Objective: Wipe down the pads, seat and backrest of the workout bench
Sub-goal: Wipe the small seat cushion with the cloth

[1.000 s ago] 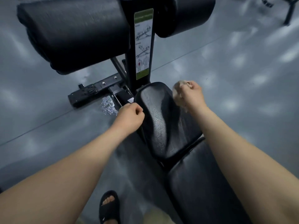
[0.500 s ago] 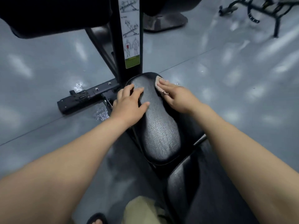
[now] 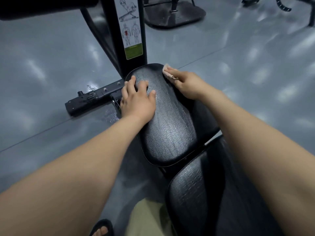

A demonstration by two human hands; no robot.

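The bench's black seat pad [image 3: 170, 130] runs away from me, with the black backrest [image 3: 192, 198] below it near my legs. My left hand [image 3: 136, 97] lies flat on the seat's far left part, fingers spread. My right hand [image 3: 187, 83] presses a small pale cloth [image 3: 166, 72] against the seat's far right edge; most of the cloth is hidden under the fingers. A black roller pad [image 3: 42, 7] shows at the top left, cut off by the frame.
The bench's black upright post [image 3: 129, 31] with an exercise sticker stands just beyond the seat. A black floor bar [image 3: 92, 99] sticks out left on the grey floor. Other gym equipment bases [image 3: 175, 16] stand at the back. My sandalled foot [image 3: 102, 229] is below.
My left hand went from a fist beside the seat to lying flat on it. My right hand came down with the cloth onto the seat's far end, then slid toward the right edge.
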